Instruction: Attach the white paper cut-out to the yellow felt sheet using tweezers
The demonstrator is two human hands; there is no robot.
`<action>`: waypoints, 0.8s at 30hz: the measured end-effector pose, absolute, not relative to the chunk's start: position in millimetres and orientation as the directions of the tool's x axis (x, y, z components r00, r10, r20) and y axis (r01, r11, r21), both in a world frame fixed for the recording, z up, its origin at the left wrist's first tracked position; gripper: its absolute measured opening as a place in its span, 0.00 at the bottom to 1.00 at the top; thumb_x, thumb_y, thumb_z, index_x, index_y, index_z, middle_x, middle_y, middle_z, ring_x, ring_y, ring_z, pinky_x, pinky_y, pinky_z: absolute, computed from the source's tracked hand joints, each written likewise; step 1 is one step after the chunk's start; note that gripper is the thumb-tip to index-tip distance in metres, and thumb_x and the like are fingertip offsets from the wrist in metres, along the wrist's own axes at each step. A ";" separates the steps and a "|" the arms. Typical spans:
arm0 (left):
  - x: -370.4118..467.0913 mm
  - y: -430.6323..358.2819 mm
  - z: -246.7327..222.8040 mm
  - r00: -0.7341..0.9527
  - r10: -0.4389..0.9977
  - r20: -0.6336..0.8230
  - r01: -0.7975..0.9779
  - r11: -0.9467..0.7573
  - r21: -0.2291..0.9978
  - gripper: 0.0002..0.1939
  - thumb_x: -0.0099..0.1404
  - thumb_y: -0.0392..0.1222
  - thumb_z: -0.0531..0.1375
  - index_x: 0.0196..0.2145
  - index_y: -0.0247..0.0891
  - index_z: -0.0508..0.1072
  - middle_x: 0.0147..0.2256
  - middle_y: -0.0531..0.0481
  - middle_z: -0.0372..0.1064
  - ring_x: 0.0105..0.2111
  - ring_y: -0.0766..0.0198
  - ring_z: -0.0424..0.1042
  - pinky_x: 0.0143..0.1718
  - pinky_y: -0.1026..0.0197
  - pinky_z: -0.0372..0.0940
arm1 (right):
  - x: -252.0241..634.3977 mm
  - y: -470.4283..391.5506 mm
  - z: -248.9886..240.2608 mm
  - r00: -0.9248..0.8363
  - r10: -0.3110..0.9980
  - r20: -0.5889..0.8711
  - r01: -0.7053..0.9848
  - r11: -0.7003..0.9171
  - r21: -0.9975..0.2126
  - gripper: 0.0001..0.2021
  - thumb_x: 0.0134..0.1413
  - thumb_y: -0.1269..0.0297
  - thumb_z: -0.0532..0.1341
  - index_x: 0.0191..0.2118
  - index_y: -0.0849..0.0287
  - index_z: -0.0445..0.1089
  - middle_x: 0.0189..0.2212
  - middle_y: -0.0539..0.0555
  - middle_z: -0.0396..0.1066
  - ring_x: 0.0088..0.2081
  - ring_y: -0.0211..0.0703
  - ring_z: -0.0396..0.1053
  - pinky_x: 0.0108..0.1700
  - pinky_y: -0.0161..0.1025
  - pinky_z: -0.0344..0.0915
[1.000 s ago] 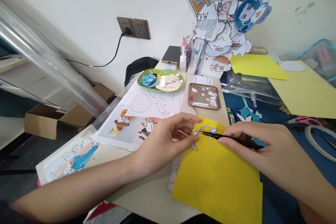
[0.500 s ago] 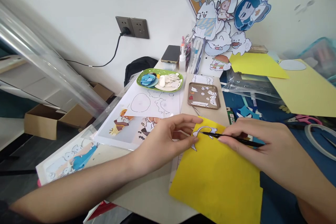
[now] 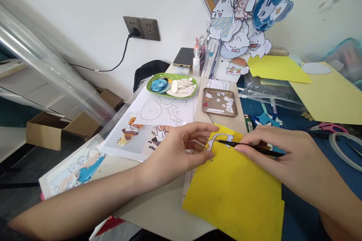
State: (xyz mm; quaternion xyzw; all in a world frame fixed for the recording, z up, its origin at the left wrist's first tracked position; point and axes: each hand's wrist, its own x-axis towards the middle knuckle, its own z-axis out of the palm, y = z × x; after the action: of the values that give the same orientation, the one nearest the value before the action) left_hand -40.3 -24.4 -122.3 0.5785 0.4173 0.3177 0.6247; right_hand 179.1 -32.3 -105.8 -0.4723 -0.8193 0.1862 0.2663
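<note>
The right hand (image 3: 283, 154) is closed on black tweezers (image 3: 257, 149), whose tips lie at the curved white paper cutout (image 3: 210, 145), left of that hand on a yellow sheet (image 3: 236, 192). The left hand (image 3: 188, 147) clasps the sheet's upper-left edge, its thumb overlapping the cutout's lower end.

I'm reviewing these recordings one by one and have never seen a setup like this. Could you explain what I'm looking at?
There is no machine here: these are one person's bare hands, seen by a camera worn on their head, looking forward and down. Every picture comes from that one camera. The left hand touches a yellow sheet that bears a white, dark-outlined curved shape. The right hand holds a slim black tool, probably tweezers, its tip near that shape. Farther off lie a green plate of blue and white pieces, a brown tray with small cut-outs, and a white sheet of outline drawings.
</note>
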 end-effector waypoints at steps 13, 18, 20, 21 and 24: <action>-41.4 -24.4 -120.6 0.483 0.866 -0.130 0.060 0.116 0.992 0.24 0.54 0.28 0.64 0.49 0.40 0.68 0.46 0.51 0.73 0.39 0.68 0.72 0.39 0.66 0.66 | 180.1 -32.7 -105.9 -0.403 0.882 0.246 0.679 0.468 -0.565 0.08 0.56 0.61 0.59 0.28 0.55 0.70 0.25 0.46 0.70 0.26 0.36 0.66 0.29 0.35 0.60; -41.6 -24.3 -121.8 0.482 0.869 -0.111 0.061 0.093 0.994 0.25 0.53 0.28 0.65 0.48 0.41 0.68 0.45 0.52 0.73 0.37 0.70 0.71 0.41 0.67 0.65 | 180.3 -31.8 -107.9 -0.403 0.880 0.250 0.676 0.471 -0.567 0.08 0.57 0.62 0.59 0.28 0.55 0.70 0.24 0.46 0.70 0.26 0.35 0.65 0.29 0.34 0.60; -41.7 -24.0 -121.7 0.484 0.867 -0.113 0.060 0.096 0.994 0.24 0.54 0.29 0.64 0.49 0.40 0.68 0.45 0.52 0.73 0.37 0.70 0.70 0.41 0.67 0.65 | 180.5 -31.5 -108.7 -0.404 0.878 0.256 0.674 0.475 -0.565 0.08 0.57 0.62 0.59 0.28 0.55 0.70 0.24 0.46 0.69 0.26 0.34 0.65 0.29 0.34 0.59; -41.7 -23.8 -121.6 0.482 0.868 -0.120 0.062 0.103 0.993 0.23 0.55 0.29 0.64 0.49 0.39 0.68 0.45 0.52 0.73 0.37 0.70 0.70 0.40 0.67 0.65 | 180.6 -31.4 -109.1 -0.407 0.876 0.260 0.673 0.479 -0.563 0.07 0.56 0.62 0.59 0.28 0.55 0.70 0.24 0.46 0.69 0.26 0.34 0.65 0.29 0.34 0.59; -41.8 -23.3 -121.0 0.476 0.869 -0.133 0.061 0.118 0.991 0.19 0.59 0.31 0.61 0.49 0.37 0.68 0.46 0.49 0.73 0.38 0.68 0.70 0.40 0.65 0.65 | 180.8 -31.7 -109.4 -0.413 0.870 0.270 0.668 0.491 -0.560 0.07 0.57 0.62 0.60 0.28 0.55 0.69 0.24 0.45 0.69 0.26 0.34 0.65 0.29 0.33 0.59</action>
State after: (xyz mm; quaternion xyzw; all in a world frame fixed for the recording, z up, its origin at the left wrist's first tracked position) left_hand -41.8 -23.3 -121.0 0.5821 0.3997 0.3197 0.6318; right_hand 180.8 -31.7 -109.4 -0.4689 -0.8197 0.1861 0.2714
